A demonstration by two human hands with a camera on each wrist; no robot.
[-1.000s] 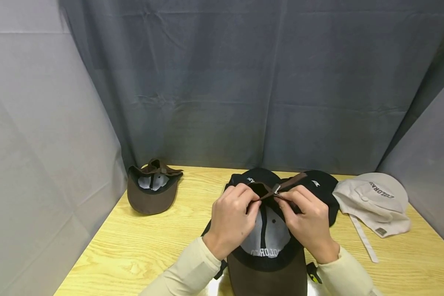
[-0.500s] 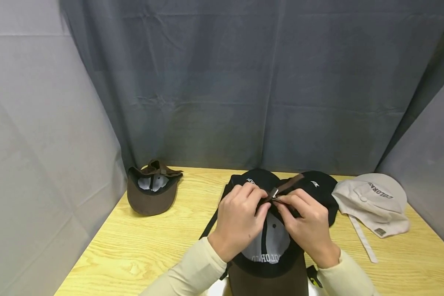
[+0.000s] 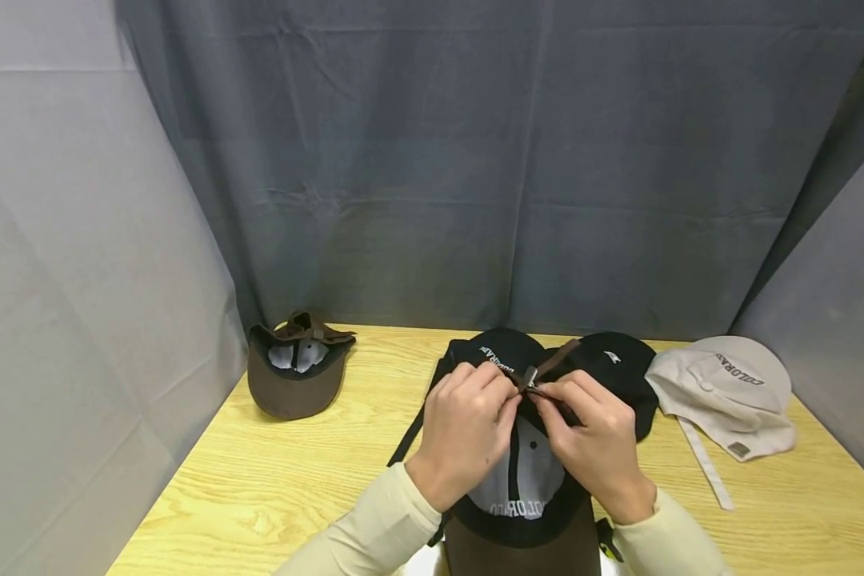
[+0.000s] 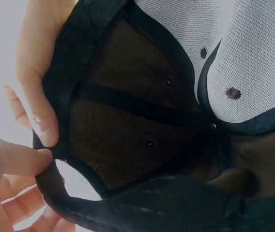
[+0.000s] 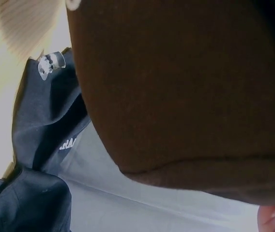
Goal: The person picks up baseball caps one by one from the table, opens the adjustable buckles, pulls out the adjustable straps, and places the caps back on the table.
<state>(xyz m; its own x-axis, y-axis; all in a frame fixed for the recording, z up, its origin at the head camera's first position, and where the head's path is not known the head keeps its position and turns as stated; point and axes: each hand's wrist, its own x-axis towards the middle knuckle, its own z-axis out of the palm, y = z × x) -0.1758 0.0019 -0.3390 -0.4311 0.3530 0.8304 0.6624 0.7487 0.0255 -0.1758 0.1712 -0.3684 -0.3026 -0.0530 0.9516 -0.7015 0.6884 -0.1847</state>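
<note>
A brown cap point(image 3: 522, 556) is held up with its inside facing me, showing a grey mesh lining and mirrored COLORADO lettering. My left hand point(image 3: 464, 436) pinches its back strap just left of a small metal buckle point(image 3: 529, 378). On the buckle's other side, my right hand point(image 3: 598, 448) pinches the strap between thumb and fingers. The strap's loose end point(image 3: 560, 358) sticks up to the right from the buckle. The left wrist view looks into the cap's dark inside point(image 4: 128, 130); the right wrist view is mostly filled by the brown crown point(image 5: 186, 87).
Behind the hands lie black caps point(image 3: 612, 360), partly covered. A beige cap point(image 3: 734, 392) with a dangling strap point(image 3: 706, 464) lies at the right. Another brown cap point(image 3: 295, 392) rests upside down on the wooden table point(image 3: 281, 480) at the left. Grey cloth point(image 3: 403, 160) walls the back.
My left hand has moved right, up close to the buckle and my right hand. The buckle and the strap's loose end have shifted slightly left.
</note>
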